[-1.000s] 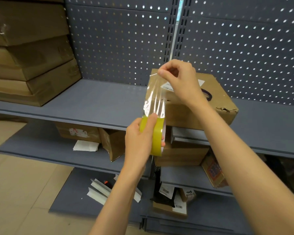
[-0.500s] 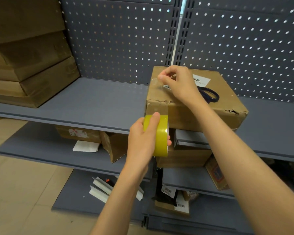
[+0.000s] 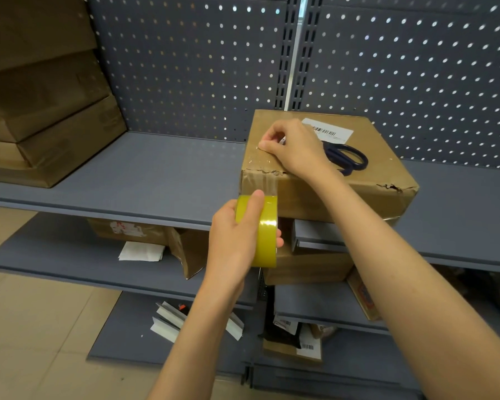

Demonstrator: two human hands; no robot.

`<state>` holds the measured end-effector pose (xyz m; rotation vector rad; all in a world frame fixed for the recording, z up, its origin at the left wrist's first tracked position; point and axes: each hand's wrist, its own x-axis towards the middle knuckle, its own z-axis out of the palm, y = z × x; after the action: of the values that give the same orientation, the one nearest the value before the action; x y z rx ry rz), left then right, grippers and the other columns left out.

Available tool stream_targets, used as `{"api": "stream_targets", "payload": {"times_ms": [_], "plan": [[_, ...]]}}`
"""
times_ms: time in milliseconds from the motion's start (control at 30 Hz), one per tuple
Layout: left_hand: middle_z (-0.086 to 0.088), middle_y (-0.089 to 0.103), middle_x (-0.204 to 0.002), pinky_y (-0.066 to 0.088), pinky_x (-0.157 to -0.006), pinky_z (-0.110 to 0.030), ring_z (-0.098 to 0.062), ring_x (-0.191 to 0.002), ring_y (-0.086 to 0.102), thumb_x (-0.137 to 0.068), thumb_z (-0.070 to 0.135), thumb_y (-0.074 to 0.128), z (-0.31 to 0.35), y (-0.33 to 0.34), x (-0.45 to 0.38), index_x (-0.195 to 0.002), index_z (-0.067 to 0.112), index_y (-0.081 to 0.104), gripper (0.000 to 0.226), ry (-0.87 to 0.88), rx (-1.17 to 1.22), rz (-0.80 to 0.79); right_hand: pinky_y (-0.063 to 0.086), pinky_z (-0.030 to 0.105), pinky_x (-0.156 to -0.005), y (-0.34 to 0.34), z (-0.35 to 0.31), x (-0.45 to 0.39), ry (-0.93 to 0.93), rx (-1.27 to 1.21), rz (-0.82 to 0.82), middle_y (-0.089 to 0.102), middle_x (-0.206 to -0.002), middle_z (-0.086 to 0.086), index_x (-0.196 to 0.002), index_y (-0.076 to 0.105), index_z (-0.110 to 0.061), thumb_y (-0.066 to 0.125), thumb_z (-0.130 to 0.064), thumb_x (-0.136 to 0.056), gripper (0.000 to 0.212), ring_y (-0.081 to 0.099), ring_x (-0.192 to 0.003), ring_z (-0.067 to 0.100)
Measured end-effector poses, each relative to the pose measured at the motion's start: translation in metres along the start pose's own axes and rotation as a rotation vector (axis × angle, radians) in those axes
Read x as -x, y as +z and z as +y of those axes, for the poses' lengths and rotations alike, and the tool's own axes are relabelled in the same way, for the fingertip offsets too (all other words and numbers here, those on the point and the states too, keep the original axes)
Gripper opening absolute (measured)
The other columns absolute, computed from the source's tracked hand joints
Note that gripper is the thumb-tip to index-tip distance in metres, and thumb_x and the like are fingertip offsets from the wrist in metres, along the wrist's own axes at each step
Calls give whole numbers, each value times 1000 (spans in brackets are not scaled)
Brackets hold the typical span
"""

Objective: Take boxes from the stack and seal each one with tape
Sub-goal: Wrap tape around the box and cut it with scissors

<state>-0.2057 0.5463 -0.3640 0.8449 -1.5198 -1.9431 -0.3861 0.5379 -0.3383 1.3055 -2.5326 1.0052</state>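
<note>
head-worn view, angled down, close over shelf [image 3: 156, 174]

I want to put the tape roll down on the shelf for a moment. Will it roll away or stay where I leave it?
Set on its edge, the tape roll would likely roll, being round. Laid flat on the shelf it should stay. It probably feels light and stiff: the left hand holds it alone, and it keeps its shape.
</note>
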Motion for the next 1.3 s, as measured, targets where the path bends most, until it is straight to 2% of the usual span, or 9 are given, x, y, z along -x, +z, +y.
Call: {"api": "stream_targets", "payload": {"times_ms": [133, 300, 500, 533, 600, 700, 867, 1033, 1300], "plan": [[-4, 61, -51, 50, -43, -20, -12, -40, 59, -95, 34, 53, 0, 0, 0, -101, 6, 59, 30, -12, 17, -2, 42, 38, -86, 3, -2, 0, -14, 99, 40, 54, -110, 4, -92, 62, -20, 61, -27, -91, 6, 48, -109, 24], [-5, 63, -53, 51, -44, -21, -12, -43, 61, -95, 36, 53, -2, -1, 0, -102, 7, 60, 30, -13, 17, -12, 48, 34, -77, -6, -8, 9, -63, -154, 173, 64, -88, 1, -93, 65, -8, 51, -19, -97, 19, 57, -82, 15], [-3, 65, -52, 54, -47, -23, -14, -44, 63, -96, 35, 53, -3, -1, 0, -96, 14, 58, 23, -13, 42, -21, 36, 37, -68, -6, -16, 29, -253, -102, -88, 61, -75, 18, -88, 63, 7, 42, -26, -101, 41, 52, -72, 25], [-3, 65, -52, 54, -47, -23, -14, -44, 63, -96, 35, 53, -3, -1, 0, -96, 14, 58, 22, -12, 47, -25, 37, 37, -69, -6, -15, 31, -265, -80, -141, 62, -78, 16, -89, 63, 6, 40, -26, -102, 41, 54, -75, 24], [-2, 65, -51, 53, -47, -23, -14, -43, 63, -96, 34, 53, -3, -1, 1, -97, 15, 58, 20, -15, 52, -27, 40, 36, -93, -5, -13, 32, -253, 4, -266, 65, -119, 13, -118, 62, -1, 36, -27, -103, 40, 56, -112, 23], [-2, 64, -51, 54, -49, -24, -13, -45, 63, -95, 32, 54, -5, -1, 2, -99, 15, 58, 18, -1, 24, -21, 17, 28, -116, -5, -11, 31, -217, 113, -389, 28, -156, 0, -147, 34, -15, 29, -31, -105, 46, 23, -144, 13], [-1, 67, -64, 56, -54, -27, -14, -55, 68, -93, 33, 56, -16, -4, 9, -96, 15, 63, 19, 118, -80, 28, 10, 20, -112, -6, -10, 31, -215, 150, -415, 19, -158, -3, -150, 26, -17, 25, -31, -106, 47, 16, -145, 9], [4, 63, -53, 51, -51, -23, -12, -52, 65, -93, 31, 58, -23, -7, 14, -81, 14, 63, 21, 161, -117, 70, 12, 23, -114, -3, -8, 29, -202, 147, -415, 20, -158, -3, -150, 26, -18, 25, -31, -106, 47, 17, -145, 10], [4, 64, -56, 50, -47, -21, -12, -49, 64, -90, 30, 62, -27, -10, 21, -86, 14, 59, 16, 159, -87, 90, 13, 24, -115, -3, -10, 32, -194, 164, -394, 22, -158, -4, -150, 27, -18, 25, -31, -105, 46, 18, -145, 10]]}}
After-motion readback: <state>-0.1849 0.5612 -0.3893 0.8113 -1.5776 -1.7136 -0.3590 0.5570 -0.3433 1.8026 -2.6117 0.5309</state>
